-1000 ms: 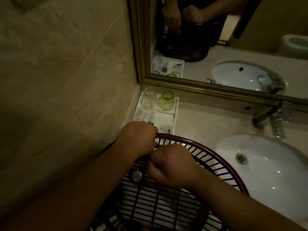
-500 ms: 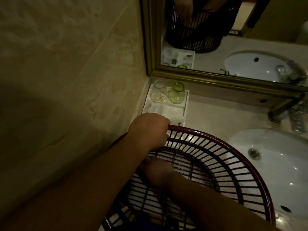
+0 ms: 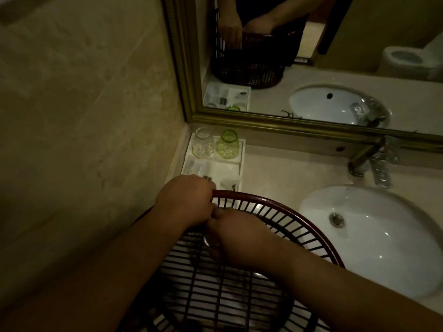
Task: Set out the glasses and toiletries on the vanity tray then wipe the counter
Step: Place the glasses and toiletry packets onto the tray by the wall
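head view: right hand (image 3: pixel 242 238) coming back up from the basket (image 3: pixel 275 212) floor — fingers closed, contents unclear
left hand (image 3: pixel 187 200): gripping basket rim
tray (image 3: pixel 230 167): both glasses (image 3: pixel 227 144) sitting on it — toiletries step likely continuing

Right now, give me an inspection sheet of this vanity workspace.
Surface: beige counter, bare between tray and sink.
Job's things: clear glass and green glass stand side by side at the back of the white tray; small packets in front.
Clutter: dark slatted basket at the front.
Grippers: left hand grips the basket rim; right hand inside, contents unclear.
Cables: nothing seen.
Surroundings: sink, faucet, gold-framed mirror, tiled wall.
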A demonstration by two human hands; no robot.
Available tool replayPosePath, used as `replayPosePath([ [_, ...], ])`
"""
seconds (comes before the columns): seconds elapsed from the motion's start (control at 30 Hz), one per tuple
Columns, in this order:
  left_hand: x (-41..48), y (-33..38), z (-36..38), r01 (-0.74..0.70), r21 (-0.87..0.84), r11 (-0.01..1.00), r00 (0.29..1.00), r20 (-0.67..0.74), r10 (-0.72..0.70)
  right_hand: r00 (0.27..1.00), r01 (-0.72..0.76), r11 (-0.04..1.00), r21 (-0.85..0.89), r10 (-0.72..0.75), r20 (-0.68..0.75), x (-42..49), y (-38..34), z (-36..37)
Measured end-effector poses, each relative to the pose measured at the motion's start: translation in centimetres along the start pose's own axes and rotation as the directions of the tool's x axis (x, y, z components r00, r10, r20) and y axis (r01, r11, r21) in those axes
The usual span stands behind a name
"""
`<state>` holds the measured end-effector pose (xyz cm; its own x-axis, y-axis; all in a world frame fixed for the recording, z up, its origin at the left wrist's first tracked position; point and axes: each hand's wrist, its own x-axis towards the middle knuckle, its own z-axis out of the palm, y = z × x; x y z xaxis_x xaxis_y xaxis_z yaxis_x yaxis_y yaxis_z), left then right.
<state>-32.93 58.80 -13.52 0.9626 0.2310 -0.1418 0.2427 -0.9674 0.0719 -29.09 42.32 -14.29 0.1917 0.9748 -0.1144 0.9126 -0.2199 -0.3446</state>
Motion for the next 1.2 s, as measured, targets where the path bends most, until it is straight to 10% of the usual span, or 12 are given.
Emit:
replayPosePath([
  [0.5,0.1,0.1,-0.2,0.049,-0.04,0.998,0.998,0.037,-0.047,0.945,-0.258,0.964,-0.066,0.237,-0.226,5.1,4.2,-10.3],
  [0.87,0.3,-0.3,0.4,-0.002,-0.06,0.998,1.0,-0.009,0.001,0.844,-0.446,0.867,-0.221,0.49,0.221,15.6,13.3,-2.5],
  [1.2,0.4,-0.5,0.9,-0.021,-0.069,0.997,0.999,-0.042,0.018,0.784,-0.503,0.826,-0.255,0.56,0.268,15.5,17.5,1.6],
])
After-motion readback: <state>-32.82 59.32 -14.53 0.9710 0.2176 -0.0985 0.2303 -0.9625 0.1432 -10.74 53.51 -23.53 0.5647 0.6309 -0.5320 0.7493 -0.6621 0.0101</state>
